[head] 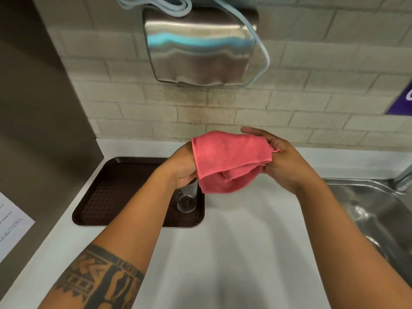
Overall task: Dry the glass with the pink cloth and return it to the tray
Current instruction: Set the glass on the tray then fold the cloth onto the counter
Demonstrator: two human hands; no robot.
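Note:
A clear glass (pixel 186 198) stands upright at the front right corner of the dark brown tray (pixel 116 188); whether its base touches the tray I cannot tell. My left hand (pixel 178 169) grips the glass around its upper part. The pink cloth (pixel 229 160) is draped over my left fingers and hides the rim of the glass. My right hand (pixel 282 162) holds the cloth's right side, with the fingers pinching its folded edge, level with the left hand and to the right of the tray.
The tray lies on a white counter (pixel 240 237) against a tiled wall. A steel sink (pixel 379 215) is set in at the right. A steel wall dispenser (pixel 200 45) hangs above. A paper sheet (pixel 11 226) is stuck on the left panel.

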